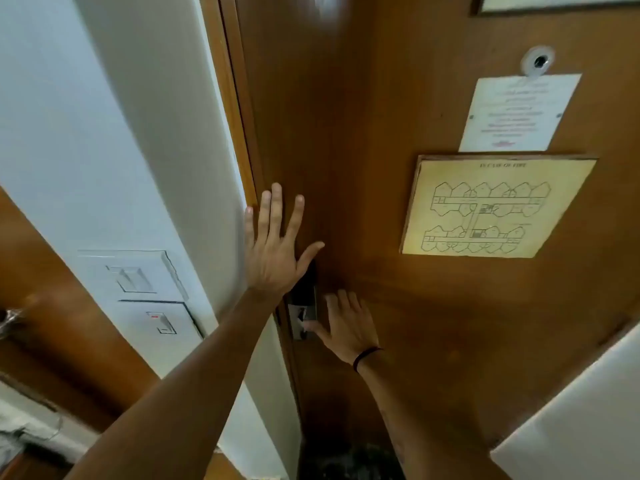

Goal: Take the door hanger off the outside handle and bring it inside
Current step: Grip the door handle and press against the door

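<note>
Wall switches (138,282): two white plates are sitting on the pale wall left of the door frame, well clear of both arms.
Left hand (273,251): it is lying flat and open on the wooden door (346,133), fingers spread, right by the latch edge, gripping nothing.
Lock plate (304,306): a dark and silver fitting is showing at the door's edge, between the two hands; no inside handle can be made out.
Right hand (346,323): it is resting open against the door, thumb touching the lock plate, a dark band on the wrist; it is holding nothing.
Door hanger: it is not showing anywhere; judging by the task, it is hanging on the far side of the closed door.
Fire plan (495,206) and paper notice (519,112): they are hanging on the door's right half below the peephole (538,62), out of the way.
Obstacle: the shut door itself is standing between hands and hanger.
Risk: the door is probably swinging inward when released, so the flat left palm could be resisting it, and fingers near the frame edge could be getting pinched.
</note>
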